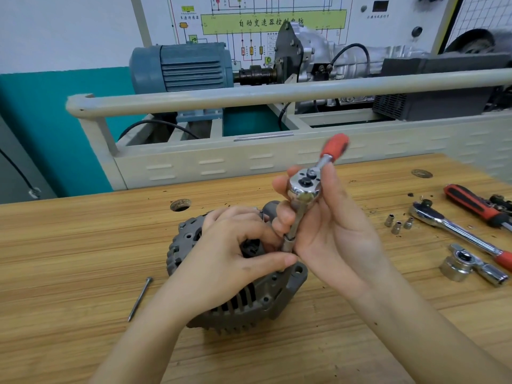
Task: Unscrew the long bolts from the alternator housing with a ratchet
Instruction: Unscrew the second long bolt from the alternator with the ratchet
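Wooden bench [83,245] carries the alternator housing [241,297] at near centre. One long bolt [140,298] lies to its left, already removed. Right hand [329,234] grips the ratchet [304,187] head; left hand [235,250] pinches the socket extension [293,231] at the housing. Step in hand: seating on another bolt. Next: swing the handle counter-clockwise.

Grey alternator housing [243,300], red-handled chrome ratchet [304,189], striped wooden bench [69,245].
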The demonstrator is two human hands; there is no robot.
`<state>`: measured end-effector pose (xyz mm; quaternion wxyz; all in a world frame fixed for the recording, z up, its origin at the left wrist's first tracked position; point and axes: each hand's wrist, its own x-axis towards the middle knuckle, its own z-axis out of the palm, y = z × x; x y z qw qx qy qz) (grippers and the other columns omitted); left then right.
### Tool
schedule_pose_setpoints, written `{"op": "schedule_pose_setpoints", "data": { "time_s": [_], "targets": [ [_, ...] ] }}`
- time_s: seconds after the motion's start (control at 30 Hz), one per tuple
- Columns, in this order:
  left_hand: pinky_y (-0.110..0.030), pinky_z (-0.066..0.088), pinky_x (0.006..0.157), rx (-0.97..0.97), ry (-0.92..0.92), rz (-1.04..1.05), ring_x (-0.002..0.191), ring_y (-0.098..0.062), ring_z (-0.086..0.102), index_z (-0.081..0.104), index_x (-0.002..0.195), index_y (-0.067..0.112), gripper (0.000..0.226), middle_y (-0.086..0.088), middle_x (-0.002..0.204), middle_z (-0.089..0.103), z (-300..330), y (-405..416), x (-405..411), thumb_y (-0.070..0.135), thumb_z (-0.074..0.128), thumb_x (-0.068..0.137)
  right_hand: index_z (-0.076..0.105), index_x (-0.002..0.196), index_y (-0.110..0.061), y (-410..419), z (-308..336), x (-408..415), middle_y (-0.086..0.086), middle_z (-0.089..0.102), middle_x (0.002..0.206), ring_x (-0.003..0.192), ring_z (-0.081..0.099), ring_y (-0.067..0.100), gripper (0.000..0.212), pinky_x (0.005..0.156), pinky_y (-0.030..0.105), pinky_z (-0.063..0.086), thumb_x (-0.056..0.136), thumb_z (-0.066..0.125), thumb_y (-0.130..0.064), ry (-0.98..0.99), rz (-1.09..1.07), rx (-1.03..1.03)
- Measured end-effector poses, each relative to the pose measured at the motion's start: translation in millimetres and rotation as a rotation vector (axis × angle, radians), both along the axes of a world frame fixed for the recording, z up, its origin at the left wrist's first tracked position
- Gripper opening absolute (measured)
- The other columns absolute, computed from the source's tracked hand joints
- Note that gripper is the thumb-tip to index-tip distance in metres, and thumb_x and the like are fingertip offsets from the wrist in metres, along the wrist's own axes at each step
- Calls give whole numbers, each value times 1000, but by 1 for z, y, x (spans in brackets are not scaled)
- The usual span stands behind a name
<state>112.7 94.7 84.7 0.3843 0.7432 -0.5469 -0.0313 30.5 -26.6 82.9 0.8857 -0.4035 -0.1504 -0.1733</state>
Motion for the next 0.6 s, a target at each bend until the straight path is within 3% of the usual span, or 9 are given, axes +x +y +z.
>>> {"op": "schedule_pose_setpoints", "data": {
  "time_s": [0.13,0.3,0.43,0.6],
  "targets": [
    [-45,30,99,-25,-5,-1,89,1,50,51,59,39,22,14,72,58,1,-2,-2,54,66,62,68,85,-12,0,-1,-2,2,68,81,62,61,12,31,58,24,51,63,79,-31,-19,-12,19],
    [-48,30,100,-7,27,-59,100,-3,52,69,69,23,37,10,81,63,-1,-1,2,58,60,62,70,83,-18,2,0,-2,0,70,86,60,61,9,25,58,22,50,70,71,-40,-15,-33,-28],
    [-44,22,106,10,33,-39,110,5,43,72,74,27,28,15,94,65,0,0,1,52,64,63,69,88,-12,0,1,-1,2,69,76,51,58,10,34,53,21,49,75,58,-42,43,-26,26],
    [-47,28,102,-4,37,-29,103,-5,51,63,63,31,22,10,82,64,0,-2,1,53,70,64,69,86,-13,2,0,-2,1,69,85,57,59,10,31,56,22,50,68,73,-38,-10,-20,-17]
  ]
}}
